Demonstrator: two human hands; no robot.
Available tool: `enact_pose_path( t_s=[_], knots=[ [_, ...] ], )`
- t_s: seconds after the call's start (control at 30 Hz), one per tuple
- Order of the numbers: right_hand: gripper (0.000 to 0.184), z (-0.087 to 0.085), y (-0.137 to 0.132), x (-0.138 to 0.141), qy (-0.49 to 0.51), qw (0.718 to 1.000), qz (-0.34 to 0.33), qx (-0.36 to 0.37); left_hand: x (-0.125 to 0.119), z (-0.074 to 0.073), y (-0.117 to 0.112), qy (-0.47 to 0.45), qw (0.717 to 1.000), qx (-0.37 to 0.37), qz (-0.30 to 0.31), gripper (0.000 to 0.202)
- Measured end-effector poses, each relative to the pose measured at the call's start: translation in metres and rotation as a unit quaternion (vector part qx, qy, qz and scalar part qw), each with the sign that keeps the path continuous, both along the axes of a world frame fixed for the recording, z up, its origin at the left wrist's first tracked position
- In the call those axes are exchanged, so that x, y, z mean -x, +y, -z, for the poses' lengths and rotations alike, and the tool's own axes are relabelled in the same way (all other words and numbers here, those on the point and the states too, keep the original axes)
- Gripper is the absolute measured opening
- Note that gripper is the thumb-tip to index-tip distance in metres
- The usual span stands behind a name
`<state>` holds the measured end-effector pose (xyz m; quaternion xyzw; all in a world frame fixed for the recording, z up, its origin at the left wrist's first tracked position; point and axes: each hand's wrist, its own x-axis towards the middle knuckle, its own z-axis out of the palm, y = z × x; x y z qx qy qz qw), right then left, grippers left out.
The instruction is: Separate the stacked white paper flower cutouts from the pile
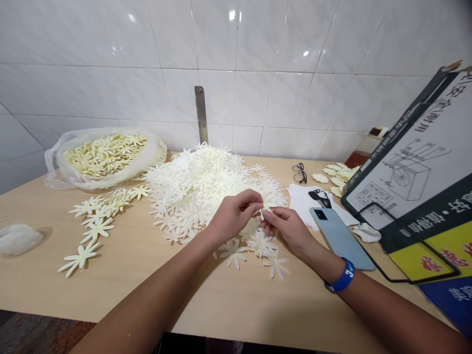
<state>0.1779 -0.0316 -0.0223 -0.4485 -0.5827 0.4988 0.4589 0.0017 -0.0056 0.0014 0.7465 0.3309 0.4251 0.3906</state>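
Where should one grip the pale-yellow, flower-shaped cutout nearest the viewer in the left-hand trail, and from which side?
Probably pinch the long near-left petals of the cutout, coming from the near left: they fan over bare light-wood table, while its far petals point toward the neighbouring cutout.

"What finishes did you get on your remote feed?"

"I saw wall tiles (254,93) that looked smooth and glossy, bright with reflected light. The upright strip (201,115) was metal, with a dull grey sheen."

"And the counter (129,290)?"

"It looked like pale wood to me, smooth, with a soft satin surface."

"What about the flower cutouts (195,196)?"

"They read as matt and smooth; I couldn't tell the material. The bag (56,160) was thin, crinkled, translucent plastic."

"And on the right?"

"I had a phone (342,238) with a smooth back, plain matt paper (300,204), and a wristband (343,276) like smooth rubber."
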Motion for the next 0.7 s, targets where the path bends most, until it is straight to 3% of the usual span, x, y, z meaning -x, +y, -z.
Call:
enact_pose_path(
  t_s=[0.13, 0.3, 0.5, 0.6, 0.7],
  knots=[
    [0.044, 0.0008, 0.0011, -0.0014, 0.002, 1.0, -0.001, -0.002, 0.0032, 0.0011, 0.0049, 0.031, 0.999, -0.02, 0.035, 0.024],
    [0.046, -0.0001, -0.0001, -0.0011, -0.011, 1.0, -0.006, -0.005, 0.0021, 0.0016, 0.0059, 0.059, 0.998, -0.015, 0.019, 0.018],
    [0.046, 0.0006, -0.0004, -0.0007, -0.023, 0.999, -0.018, -0.02, -0.0032, -0.001, 0.0037, -0.005, 0.996, 0.091, -0.016, 0.015],
    [0.043, 0.0015, 0.0, -0.0017, -0.022, 0.999, -0.025, -0.027, -0.0039, -0.0049, 0.0039, -0.061, 0.984, 0.163, -0.024, 0.017],
    [0.042, 0.0014, -0.0004, -0.0021, -0.028, 0.999, -0.02, -0.03, -0.001, -0.0078, 0.0078, -0.129, 0.968, 0.203, -0.071, 0.018]
  ],
)
